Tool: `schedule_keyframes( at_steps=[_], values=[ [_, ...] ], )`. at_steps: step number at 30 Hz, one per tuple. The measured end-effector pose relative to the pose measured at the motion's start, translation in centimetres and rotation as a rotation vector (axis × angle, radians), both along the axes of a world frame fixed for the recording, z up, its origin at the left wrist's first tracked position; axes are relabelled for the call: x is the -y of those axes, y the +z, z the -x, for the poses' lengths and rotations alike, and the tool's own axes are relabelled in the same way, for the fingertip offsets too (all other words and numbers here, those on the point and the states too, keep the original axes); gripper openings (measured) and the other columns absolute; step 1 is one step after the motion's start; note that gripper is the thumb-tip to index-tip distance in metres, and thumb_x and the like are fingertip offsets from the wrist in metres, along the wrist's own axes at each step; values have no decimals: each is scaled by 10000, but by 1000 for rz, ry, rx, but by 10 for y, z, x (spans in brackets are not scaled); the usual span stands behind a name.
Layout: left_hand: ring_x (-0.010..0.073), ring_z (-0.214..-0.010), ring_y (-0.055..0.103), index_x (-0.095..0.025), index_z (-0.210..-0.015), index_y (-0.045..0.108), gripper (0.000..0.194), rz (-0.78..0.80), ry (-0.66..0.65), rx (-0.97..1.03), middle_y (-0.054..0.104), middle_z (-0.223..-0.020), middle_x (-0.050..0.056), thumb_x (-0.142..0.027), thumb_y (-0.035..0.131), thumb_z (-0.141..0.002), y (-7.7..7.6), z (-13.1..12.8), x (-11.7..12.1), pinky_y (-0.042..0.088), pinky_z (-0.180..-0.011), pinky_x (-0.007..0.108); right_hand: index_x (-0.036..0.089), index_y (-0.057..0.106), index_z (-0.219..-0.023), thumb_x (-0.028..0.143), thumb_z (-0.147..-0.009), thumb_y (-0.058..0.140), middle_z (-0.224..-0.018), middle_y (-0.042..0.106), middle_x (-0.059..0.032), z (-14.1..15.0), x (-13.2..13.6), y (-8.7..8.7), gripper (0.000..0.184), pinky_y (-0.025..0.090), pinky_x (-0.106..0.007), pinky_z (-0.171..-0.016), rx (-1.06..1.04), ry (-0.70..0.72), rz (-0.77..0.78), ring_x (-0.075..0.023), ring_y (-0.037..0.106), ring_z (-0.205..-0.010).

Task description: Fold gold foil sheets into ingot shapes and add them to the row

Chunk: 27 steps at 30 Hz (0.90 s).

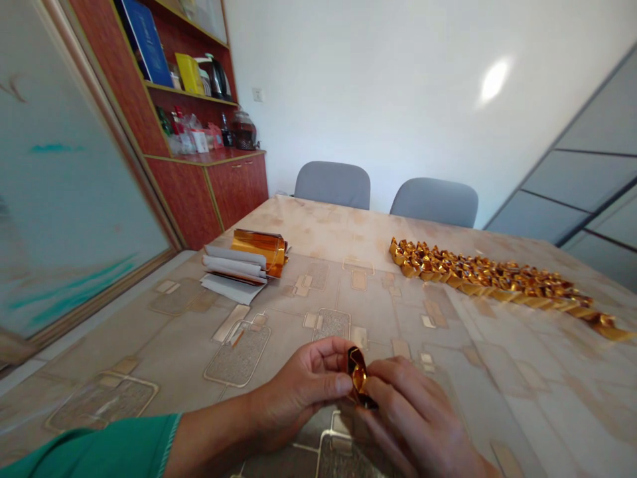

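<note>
A small folded piece of shiny gold foil paper [358,377] is held between both hands, a little above the table's near edge. My left hand [311,385] pinches its left side, with the thumb in front and the fingers behind. My right hand [415,411] grips its right side and lower end, the fingertips partly covering it. Farther off to the left lies a stack of gold foil sheets [256,247] with grey-white papers [233,265]. Rows of folded gold foil pieces [488,275] lie packed together at the right.
The table [323,229] has a patterned cover. Two grey chairs [332,184] stand at its far side by the white wall. A reddish wooden cabinet [239,186] with bottles, a kettle [216,76] and a glass jar [243,129] is at the back left.
</note>
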<state>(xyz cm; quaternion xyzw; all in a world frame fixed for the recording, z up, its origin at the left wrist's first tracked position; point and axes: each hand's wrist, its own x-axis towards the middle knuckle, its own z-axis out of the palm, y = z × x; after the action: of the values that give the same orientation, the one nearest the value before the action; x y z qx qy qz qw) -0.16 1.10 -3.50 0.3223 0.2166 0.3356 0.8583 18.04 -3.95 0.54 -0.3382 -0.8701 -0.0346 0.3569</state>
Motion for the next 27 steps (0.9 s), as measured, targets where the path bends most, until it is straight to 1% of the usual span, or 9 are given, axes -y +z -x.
schedule_keyframes(
  at_steps=[3,7,13,17,20,23,25,27],
  values=[
    [120,-820,641,-138,-1011,676,367,-18,4,0,689,-909,41,-157,852,-689,-2,0,0,467,-741,213,140,596,-1055,173,-980,492,-904,687,-91,0,0,1,132,581,-272,-684,-12,-18,41,-181,651,-789],
    [126,-842,638,-145,-1013,672,365,-32,13,-1,684,-928,40,-158,849,-695,-3,0,0,469,-775,229,141,572,-1137,228,-993,476,-963,695,-98,1,2,1,194,592,-277,-733,-12,-42,44,-187,664,-841],
    [134,-822,628,-138,-987,658,387,-17,11,-3,671,-892,34,-204,871,-672,5,0,1,465,-753,238,156,549,-1206,206,-960,515,-1015,688,-101,0,3,-2,253,598,-308,-778,-13,-33,142,-202,663,-889],
    [138,-820,630,-153,-958,642,378,-30,13,18,669,-882,27,-217,877,-668,6,-2,3,461,-766,250,189,515,-1230,193,-931,554,-1029,674,-83,1,3,-6,301,588,-297,-790,-115,-17,190,-195,656,-918],
    [154,-840,641,-176,-968,628,408,-40,10,34,677,-912,32,-239,886,-659,3,-3,6,459,-779,266,216,507,-1166,196,-887,615,-974,657,-51,5,3,-11,301,576,-269,-723,-265,-60,265,-173,646,-847],
    [154,-882,636,-188,-981,630,396,-87,32,22,678,-931,29,-231,877,-673,-1,-2,6,447,-796,259,231,522,-1037,163,-878,606,-876,627,-11,9,2,-16,193,541,-234,-645,-384,-61,364,-138,615,-740],
    [150,-894,628,-187,-997,641,387,-140,27,7,675,-937,27,-214,867,-684,-2,-1,4,442,-798,252,229,526,-1000,147,-885,581,-858,622,-6,10,2,-17,152,533,-226,-646,-420,-50,377,-130,613,-731],
    [156,-920,622,-180,-1027,651,392,-192,17,-17,675,-961,36,-206,857,-695,-3,1,0,441,-817,260,223,533,-1010,134,-887,563,-867,630,-12,8,1,-16,155,534,-221,-659,-425,-54,358,-129,623,-746]
  ],
)
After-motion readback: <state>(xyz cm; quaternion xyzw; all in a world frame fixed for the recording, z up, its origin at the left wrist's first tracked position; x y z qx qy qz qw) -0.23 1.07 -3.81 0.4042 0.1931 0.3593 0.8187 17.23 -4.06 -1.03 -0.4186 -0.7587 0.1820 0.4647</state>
